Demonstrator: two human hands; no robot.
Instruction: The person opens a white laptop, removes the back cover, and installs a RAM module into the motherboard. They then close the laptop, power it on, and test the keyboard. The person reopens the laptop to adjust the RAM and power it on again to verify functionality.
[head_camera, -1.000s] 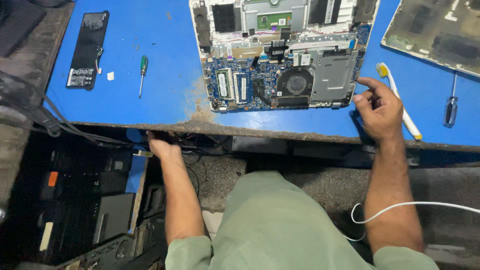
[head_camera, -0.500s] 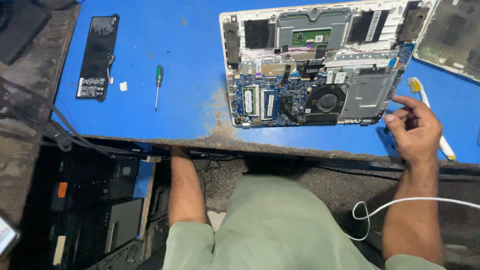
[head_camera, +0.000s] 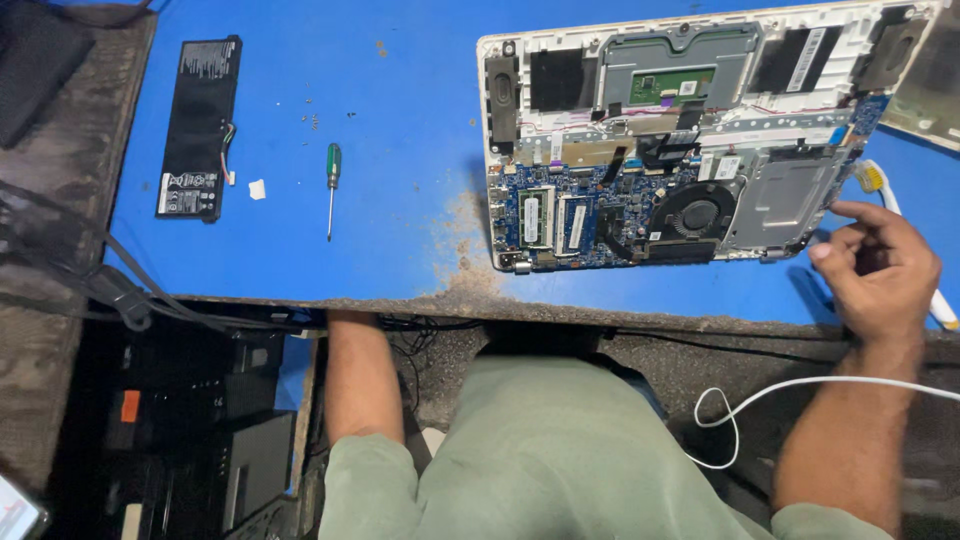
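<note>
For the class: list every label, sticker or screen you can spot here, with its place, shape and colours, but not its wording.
Battery pack, upper left of blue table: long, black, white labels at its ends.
White stickers on the opened laptop: small rectangles on two memory modules.
Lit screen corner, bottom left: pale.

Left hand is sitting out of sight – the forearm (head_camera: 362, 380) is running up under the table (head_camera: 400, 150) edge, so its grip isn't showing. Right hand (head_camera: 880, 270) is curling over the table's near edge, fingers folded inward; whether they're pinching anything is too unclear to tell. The toothbrush (head_camera: 872, 180) is lying partly hidden behind that hand. The open laptop (head_camera: 680, 160) is getting cut off at the top right corner, and a second panel (head_camera: 935, 100) is running off the right edge. The tiny screws (head_camera: 313, 120) near the green screwdriver (head_camera: 332, 185) are too small to count. A dark object (head_camera: 40, 70) is getting cropped at top left.
</note>
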